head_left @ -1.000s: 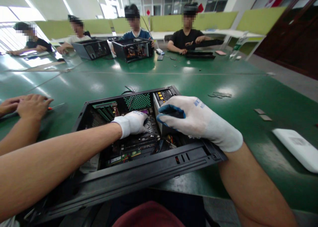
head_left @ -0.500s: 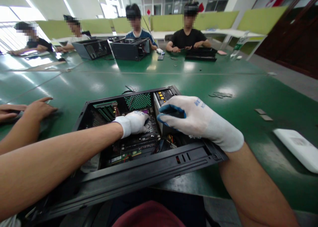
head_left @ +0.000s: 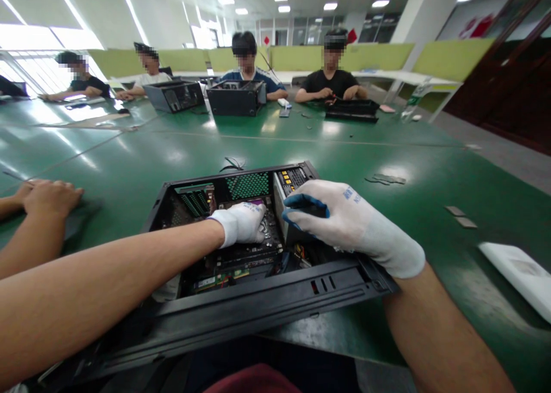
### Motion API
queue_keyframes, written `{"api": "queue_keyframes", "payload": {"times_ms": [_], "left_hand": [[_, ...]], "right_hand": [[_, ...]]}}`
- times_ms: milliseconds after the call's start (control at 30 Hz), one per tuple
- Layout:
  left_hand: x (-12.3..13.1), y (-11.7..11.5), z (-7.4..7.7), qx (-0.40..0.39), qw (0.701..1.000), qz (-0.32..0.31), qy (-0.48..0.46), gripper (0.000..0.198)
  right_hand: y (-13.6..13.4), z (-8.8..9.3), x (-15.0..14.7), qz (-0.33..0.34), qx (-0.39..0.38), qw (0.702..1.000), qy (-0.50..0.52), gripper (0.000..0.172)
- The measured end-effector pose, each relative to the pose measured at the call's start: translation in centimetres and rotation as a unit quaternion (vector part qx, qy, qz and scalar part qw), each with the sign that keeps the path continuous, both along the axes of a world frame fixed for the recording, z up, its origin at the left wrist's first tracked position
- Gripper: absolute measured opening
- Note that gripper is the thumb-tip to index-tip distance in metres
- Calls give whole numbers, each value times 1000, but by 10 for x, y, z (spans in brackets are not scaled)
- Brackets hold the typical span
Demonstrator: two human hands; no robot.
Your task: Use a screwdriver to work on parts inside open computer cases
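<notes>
A black computer case [head_left: 241, 310] lies on its side before me, its interior exposed. My left hand [head_left: 244, 224], in a white glove, reaches inside over the motherboard [head_left: 228, 251]. Its fingers are bent down together at the metal processor socket [head_left: 267, 228]; the fingertips are hidden, and whatever they grip cannot be made out. My right hand [head_left: 340, 212], in a white glove with blue-coated fingers, rests above the power supply [head_left: 279, 209]. The thumb and fingers are curved with a gap between them, and nothing shows in them. A green memory stick [head_left: 221, 279] sits near the case's front wall.
Another person's hands [head_left: 49, 198] rest at the left. A white box-like device [head_left: 516, 272] lies at the right, near two small grey pieces [head_left: 460, 216] and thin flat scraps [head_left: 385, 179]. Across the green table [head_left: 327, 152], several people sit with other computer cases [head_left: 236, 98].
The whole view has shifted, so the case sits slightly lower and to the right. Both my hands keep nearly the same places in it. The hands at the left have drawn together.
</notes>
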State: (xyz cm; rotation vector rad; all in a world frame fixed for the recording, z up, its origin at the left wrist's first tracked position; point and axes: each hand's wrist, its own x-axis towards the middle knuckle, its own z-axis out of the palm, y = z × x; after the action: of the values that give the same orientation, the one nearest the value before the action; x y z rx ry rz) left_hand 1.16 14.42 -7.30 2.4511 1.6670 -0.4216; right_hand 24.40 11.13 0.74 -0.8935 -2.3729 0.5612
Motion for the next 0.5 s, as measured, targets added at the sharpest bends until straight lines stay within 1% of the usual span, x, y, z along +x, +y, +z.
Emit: {"api": "queue_keyframes", "payload": {"times_ms": [167,333,433,500], "left_hand": [[1,-1,9,4,1000,-3,3,56],[4,-10,19,-26,1000,-12,3,65],[6,-17,26,-49,999,-21,-1,62],[7,-22,33,-53,998,-26,-13,56]], "right_hand": [[-1,2,0,-3,1,1000,-6,33],[-5,3,3,-7,-14,1000,4,31],[-9,-5,15,-49,-13,998,40,36],[-12,-15,28,-111,-24,990,86,49]]}}
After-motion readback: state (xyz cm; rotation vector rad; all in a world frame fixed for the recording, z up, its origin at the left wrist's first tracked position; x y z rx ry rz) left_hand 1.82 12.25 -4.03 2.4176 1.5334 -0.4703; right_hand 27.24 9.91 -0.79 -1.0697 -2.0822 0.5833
